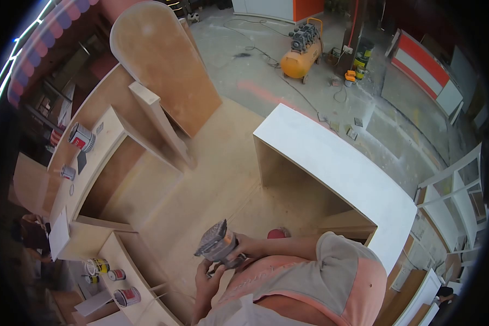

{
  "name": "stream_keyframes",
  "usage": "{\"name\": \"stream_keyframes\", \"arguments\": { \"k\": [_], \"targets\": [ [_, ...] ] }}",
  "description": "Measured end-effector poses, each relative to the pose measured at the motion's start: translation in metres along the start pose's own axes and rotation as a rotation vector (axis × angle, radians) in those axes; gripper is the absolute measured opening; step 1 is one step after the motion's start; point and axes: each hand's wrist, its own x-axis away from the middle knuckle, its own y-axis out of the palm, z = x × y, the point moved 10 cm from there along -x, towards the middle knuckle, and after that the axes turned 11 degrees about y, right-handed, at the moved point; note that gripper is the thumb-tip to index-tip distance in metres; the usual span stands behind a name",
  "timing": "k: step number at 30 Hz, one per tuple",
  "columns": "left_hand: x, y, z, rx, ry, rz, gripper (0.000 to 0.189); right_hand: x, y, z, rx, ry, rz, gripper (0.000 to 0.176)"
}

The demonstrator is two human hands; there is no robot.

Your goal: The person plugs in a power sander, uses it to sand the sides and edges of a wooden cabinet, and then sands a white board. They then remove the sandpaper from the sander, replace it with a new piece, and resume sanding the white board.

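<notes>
Low in front of my body I hold what looks like a paint spray gun [219, 244], its large cup smeared dark grey with a little orange showing. A rough, dark, pointed piece covers the top of the cup. My right hand [245, 246] wraps the cup's side from the right. Below it, my left hand [207, 276] has its fingers closed at the metal part under the cup. My forearm and shirt hide some of the lower part. To the right of my hands stands a counter with a white top [331, 157] and an open wooden underside.
A curved wooden counter [106, 146] at left carries paint cans [82, 137]; more cans [127, 296] stand on a lower shelf. A tall rounded panel [157, 60] leans behind. An orange air compressor [301, 57] and hoses occupy the far floor. Another person [35, 236] is at far left.
</notes>
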Motion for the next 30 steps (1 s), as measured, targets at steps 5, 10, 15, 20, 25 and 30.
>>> {"name": "stream_keyframes", "arguments": {
  "k": [5,10,15,20,25,30],
  "targets": [
    [-0.009,-0.009,-0.017,0.464,0.122,0.581,0.05,0.009,0.007,-0.038,0.701,-0.268,0.443,0.077],
    [-0.004,-0.021,-0.048,0.741,0.085,0.676,0.043,0.005,0.014,-0.041,0.806,-0.26,0.365,0.082],
    [-0.003,-0.02,-0.067,0.773,0.022,0.629,0.051,0.011,-0.009,-0.037,0.648,-0.155,0.535,0.08],
    [0.0,-0.004,-0.077,0.649,-0.113,0.686,0.068,0.016,-0.037,-0.024,0.738,-0.089,0.601,0.078],
    [-0.007,0.011,-0.073,0.504,-0.102,0.655,0.069,0.031,-0.049,-0.029,0.789,-0.088,0.575,0.075],
    [-0.017,0.02,-0.075,0.427,-0.013,0.596,0.065,0.05,-0.052,-0.044,0.879,-0.093,0.627,0.063]
  ]
}}
